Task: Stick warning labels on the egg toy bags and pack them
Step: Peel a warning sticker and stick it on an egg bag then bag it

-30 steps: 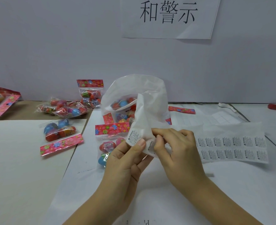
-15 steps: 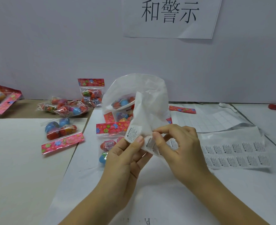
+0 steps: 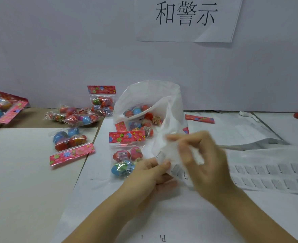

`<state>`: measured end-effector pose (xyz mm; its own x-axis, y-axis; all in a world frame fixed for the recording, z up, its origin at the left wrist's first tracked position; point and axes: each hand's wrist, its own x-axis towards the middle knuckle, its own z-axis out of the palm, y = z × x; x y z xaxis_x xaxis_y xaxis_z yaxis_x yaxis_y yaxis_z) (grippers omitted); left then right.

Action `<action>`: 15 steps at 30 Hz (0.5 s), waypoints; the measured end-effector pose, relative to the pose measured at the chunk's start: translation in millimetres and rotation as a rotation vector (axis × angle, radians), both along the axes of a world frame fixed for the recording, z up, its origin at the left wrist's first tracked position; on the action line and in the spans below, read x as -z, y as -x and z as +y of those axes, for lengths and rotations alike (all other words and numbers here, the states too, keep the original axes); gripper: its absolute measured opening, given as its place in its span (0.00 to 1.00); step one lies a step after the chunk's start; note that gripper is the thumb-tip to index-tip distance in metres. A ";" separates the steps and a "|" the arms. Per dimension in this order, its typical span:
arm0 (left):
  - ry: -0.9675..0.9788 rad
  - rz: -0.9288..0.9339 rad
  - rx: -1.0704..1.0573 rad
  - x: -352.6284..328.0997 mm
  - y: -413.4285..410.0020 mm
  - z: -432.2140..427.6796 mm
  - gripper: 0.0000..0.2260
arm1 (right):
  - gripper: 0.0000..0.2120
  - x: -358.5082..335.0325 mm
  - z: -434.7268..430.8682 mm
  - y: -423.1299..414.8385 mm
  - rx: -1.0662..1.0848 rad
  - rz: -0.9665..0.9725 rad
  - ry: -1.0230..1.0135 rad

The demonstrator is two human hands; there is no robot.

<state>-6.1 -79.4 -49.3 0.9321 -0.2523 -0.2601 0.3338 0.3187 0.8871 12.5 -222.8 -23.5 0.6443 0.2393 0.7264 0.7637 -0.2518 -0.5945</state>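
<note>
My left hand (image 3: 150,174) pinches the lower end of a white label backing strip (image 3: 169,155) that stands up in front of me. My right hand (image 3: 202,160), blurred, has its fingers curled on the same strip, a little higher and to the right. A printed warning label (image 3: 179,171) shows on the strip between the hands. Behind the strip stands a translucent white plastic bag (image 3: 144,97) with egg toy bags inside. One egg toy bag (image 3: 125,158) with a red flowered header lies flat just left of my left hand.
Several more egg toy bags (image 3: 71,142) lie at the left and back left. A sheet of warning labels (image 3: 270,174) lies at the right, with an emptied backing sheet (image 3: 232,130) behind it. A paper sign (image 3: 186,18) hangs on the wall.
Both hands have dropped lower and my right hand has swung up and over the strip, blurring. The strip has bent, and its label that faced me by my left thumb is turned away.
</note>
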 end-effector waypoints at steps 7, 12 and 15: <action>-0.278 0.020 0.234 -10.9 -0.8 26.1 0.06 | 0.18 15.5 3.1 -8.2 0.228 -0.015 0.468; -0.400 -0.344 -0.262 -28.6 5.3 21.5 0.09 | 0.06 11.9 -3.6 -12.5 0.467 0.045 0.299; -0.393 -0.480 -0.309 -26.4 12.5 15.4 0.11 | 0.07 11.8 4.8 -3.6 0.461 -0.004 0.210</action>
<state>-18.6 -64.1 -22.9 0.9809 0.0717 0.1809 -0.1785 -0.0395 0.9832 16.2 -218.0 -35.3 0.7149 0.0719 0.6955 0.5467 -0.6775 -0.4920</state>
